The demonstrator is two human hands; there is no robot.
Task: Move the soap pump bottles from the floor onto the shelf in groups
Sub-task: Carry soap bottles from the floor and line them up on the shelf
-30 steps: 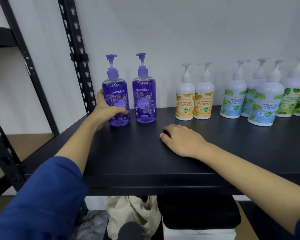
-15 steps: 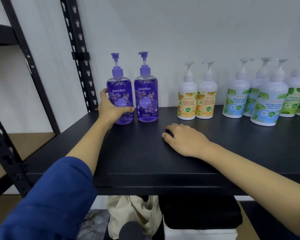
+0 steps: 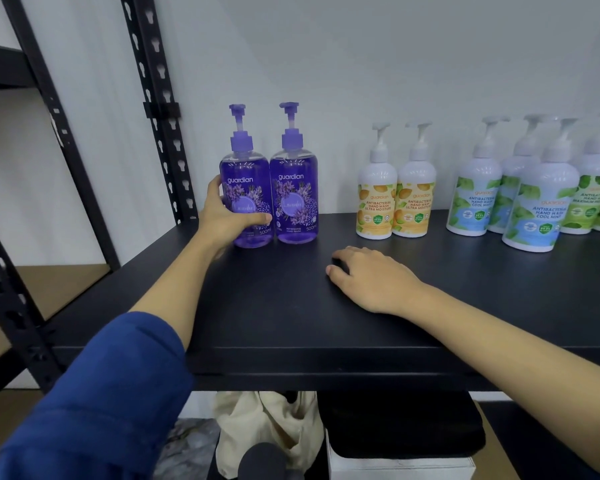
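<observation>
Two purple lavender pump bottles stand upright on the black shelf (image 3: 291,327), touching side by side. My left hand (image 3: 222,220) grips the left purple bottle (image 3: 245,168) low on its body, thumb across the label. The right purple bottle (image 3: 294,199) stands free. My right hand (image 3: 371,278) rests palm down on the shelf in front of the bottles and holds nothing. Further right stand two orange-label white bottles (image 3: 395,202) and several green and blue-label white bottles (image 3: 534,209).
A black perforated upright (image 3: 156,109) rises just left of the purple bottles against the white wall. Below the shelf sit a cream cloth bag (image 3: 271,431), a black cushion (image 3: 402,424) and a white box (image 3: 399,469). A second rack (image 3: 21,188) stands at left.
My left hand has slid the left purple bottle rightward until it touches the other purple bottle. My right hand has stayed resting on the shelf.
</observation>
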